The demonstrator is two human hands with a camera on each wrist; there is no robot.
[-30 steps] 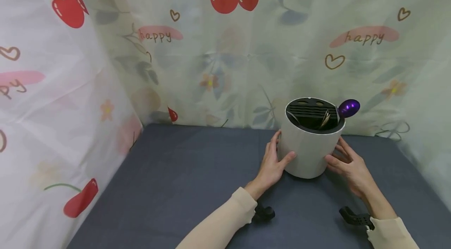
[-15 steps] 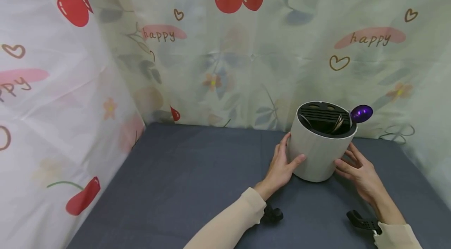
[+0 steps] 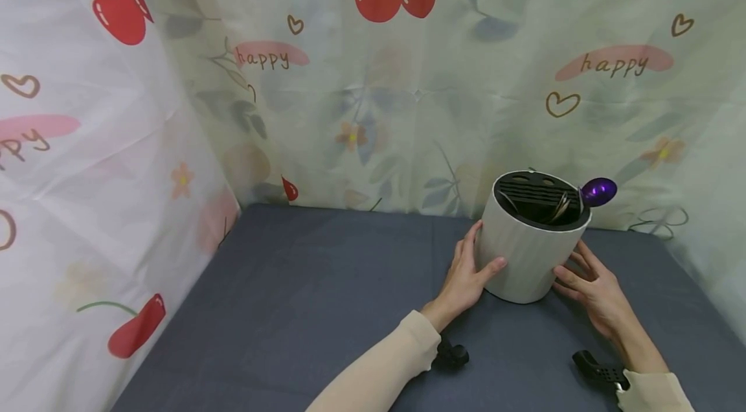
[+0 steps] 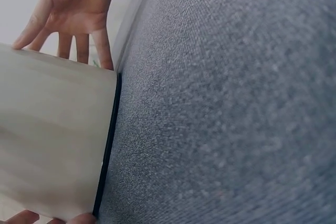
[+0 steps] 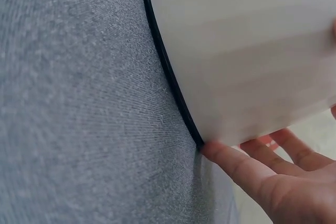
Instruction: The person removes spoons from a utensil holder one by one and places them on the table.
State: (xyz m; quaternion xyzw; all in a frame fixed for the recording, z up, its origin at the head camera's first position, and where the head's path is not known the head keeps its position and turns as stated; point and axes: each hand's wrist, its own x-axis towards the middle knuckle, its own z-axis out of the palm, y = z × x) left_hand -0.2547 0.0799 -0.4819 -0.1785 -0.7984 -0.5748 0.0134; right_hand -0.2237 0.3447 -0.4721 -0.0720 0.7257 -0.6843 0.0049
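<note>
A white cylindrical utensil holder with a black slotted top stands at the right rear of the table. A purple spoon pokes out over its right rim, and gold-coloured metal pieces show in its opening. My left hand grips the holder's left side, thumb across the front. On the opposite side my right hand holds the wall, its fingers partly behind the holder. In the right wrist view, a fingertip of the right hand touches the holder near its black base edge. That edge meets the cloth in both wrist views.
Dark grey cloth covers the table. A printed curtain hangs close behind it, and another white curtain borders the left side. A loop of cord lies by the back right corner. Black camera mounts sit at the wrists.
Both hands and the utensil holder have shifted a little to the right over the last second. Since half a second ago they have hardly moved.
</note>
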